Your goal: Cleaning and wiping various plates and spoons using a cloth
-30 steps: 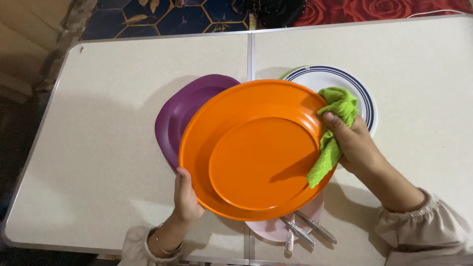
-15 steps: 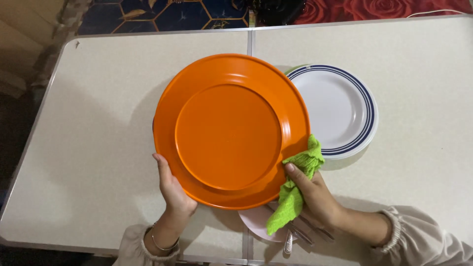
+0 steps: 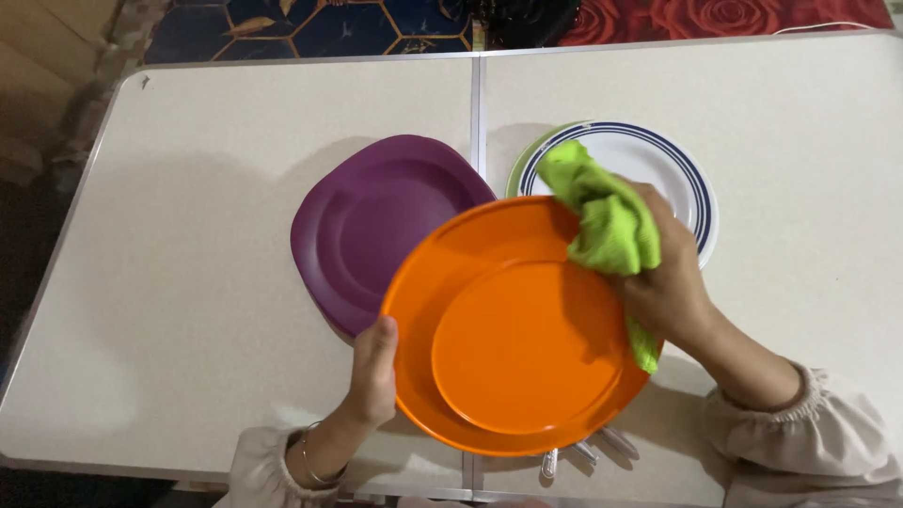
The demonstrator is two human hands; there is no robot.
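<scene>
My left hand (image 3: pixel 374 369) grips the near-left rim of a large round orange plate (image 3: pixel 513 348), holding it above the table. My right hand (image 3: pixel 663 277) clutches a bright green cloth (image 3: pixel 602 221) and presses it against the plate's upper right rim. A purple plate (image 3: pixel 372 226) lies on the table to the left, partly under the orange one. A white plate with blue rings (image 3: pixel 658 165) lies behind my right hand, with a green rim showing beneath it.
The white folding table (image 3: pixel 207 188) has a metal seam down its middle. Cutlery handles (image 3: pixel 574 456) stick out from under the orange plate near the front edge. Patterned floor and fabric lie beyond the far edge.
The orange plate has shifted right and toward me, uncovering the purple plate. My right hand with the cloth moved from the plate's lower right rim up to its upper right rim.
</scene>
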